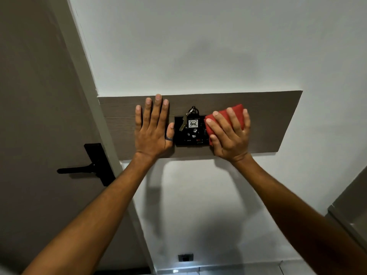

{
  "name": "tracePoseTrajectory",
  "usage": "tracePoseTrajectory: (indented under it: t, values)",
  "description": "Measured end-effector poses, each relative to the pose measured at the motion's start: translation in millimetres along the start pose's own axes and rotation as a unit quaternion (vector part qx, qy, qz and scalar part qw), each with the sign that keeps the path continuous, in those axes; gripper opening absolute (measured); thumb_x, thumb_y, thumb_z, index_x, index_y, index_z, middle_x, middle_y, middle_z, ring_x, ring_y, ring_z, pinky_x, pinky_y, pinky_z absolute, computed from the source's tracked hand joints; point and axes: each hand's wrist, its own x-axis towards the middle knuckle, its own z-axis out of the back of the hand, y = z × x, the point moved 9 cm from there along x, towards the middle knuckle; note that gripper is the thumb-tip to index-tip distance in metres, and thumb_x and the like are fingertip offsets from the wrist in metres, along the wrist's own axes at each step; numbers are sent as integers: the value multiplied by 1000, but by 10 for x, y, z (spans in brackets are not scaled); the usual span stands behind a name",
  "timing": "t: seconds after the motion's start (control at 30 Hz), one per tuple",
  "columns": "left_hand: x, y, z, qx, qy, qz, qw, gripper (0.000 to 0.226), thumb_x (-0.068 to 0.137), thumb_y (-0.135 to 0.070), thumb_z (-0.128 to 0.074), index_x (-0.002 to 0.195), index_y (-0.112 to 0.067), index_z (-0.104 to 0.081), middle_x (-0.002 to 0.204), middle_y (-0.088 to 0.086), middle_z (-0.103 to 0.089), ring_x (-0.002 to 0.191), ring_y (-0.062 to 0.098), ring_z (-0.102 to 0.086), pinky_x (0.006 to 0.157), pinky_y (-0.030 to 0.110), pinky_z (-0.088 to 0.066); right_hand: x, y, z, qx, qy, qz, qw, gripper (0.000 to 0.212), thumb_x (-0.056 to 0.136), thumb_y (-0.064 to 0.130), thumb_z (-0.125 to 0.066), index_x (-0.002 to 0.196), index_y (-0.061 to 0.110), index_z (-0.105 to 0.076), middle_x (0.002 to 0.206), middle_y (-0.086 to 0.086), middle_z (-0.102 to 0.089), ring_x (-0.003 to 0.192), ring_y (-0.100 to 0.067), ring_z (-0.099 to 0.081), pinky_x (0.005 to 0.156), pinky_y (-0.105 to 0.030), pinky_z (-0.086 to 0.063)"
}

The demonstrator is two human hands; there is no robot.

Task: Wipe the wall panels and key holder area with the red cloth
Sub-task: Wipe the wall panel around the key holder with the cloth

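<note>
A brown wood-grain wall panel (274, 120) runs across the white wall. At its middle sits a black key holder (190, 138) with a key and a tag reading 406 (193, 123) hanging in it. My right hand (230, 135) presses a folded red cloth (228, 116) flat on the panel, overlapping the holder's right edge. My left hand (153, 128) lies flat on the panel just left of the holder, fingers spread, a ring on the thumb, holding nothing.
A grey-brown door (39, 116) with a black lever handle (87, 168) stands at the left. A small black socket (185, 257) sits low on the wall. A grey ledge or frame (349, 213) shows at the right edge.
</note>
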Motion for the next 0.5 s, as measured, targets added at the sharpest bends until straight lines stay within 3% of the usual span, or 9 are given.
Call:
tracePoseTrajectory:
  t: [0.07, 0.13, 0.27, 0.4, 0.5]
  values:
    - [-2, 24, -15, 3, -4, 2, 1000, 61, 104, -36, -39, 157, -6, -33, 163, 9, -22, 158, 22, 2, 127, 49, -8, -66, 73, -23, 2, 2, -115, 993, 46, 106, 36, -45, 150, 24, -56, 153, -4, -57, 153, -33, -40, 129, -64, -19]
    - [-21, 39, -28, 8, -6, -2, 1000, 62, 105, -36, -39, 159, -7, -29, 166, 8, -16, 158, 23, 1, 128, 48, -6, -150, 313, -48, 10, 10, -156, 988, 47, 106, 36, -44, 150, 22, -54, 154, -5, -54, 153, -34, -36, 130, -62, -17]
    - [-56, 30, -53, 11, -16, -4, 1000, 62, 105, -36, -39, 159, -8, -27, 164, 11, -22, 158, 24, -1, 128, 49, -8, -115, 284, 26, 12, 17, -83, 996, 43, 103, 33, -48, 142, 20, -60, 149, -6, -61, 142, -36, -48, 123, -60, -27]
    - [-30, 46, -68, 14, -26, -11, 1000, 63, 105, -37, -38, 161, -10, -23, 165, 10, -24, 158, 25, -3, 129, 49, -6, 139, 209, -60, -8, -8, -179, 984, 46, 106, 37, -46, 149, 26, -57, 154, 0, -58, 153, -28, -41, 129, -57, -24]
    - [-54, 57, -94, 8, -21, -8, 1000, 64, 106, -37, -37, 162, -11, -19, 166, 8, -21, 158, 26, -3, 130, 48, -5, -10, 260, -40, 5, -11, -106, 994, 45, 107, 37, -44, 147, 24, -59, 151, -3, -60, 147, -32, -47, 121, -62, -34]
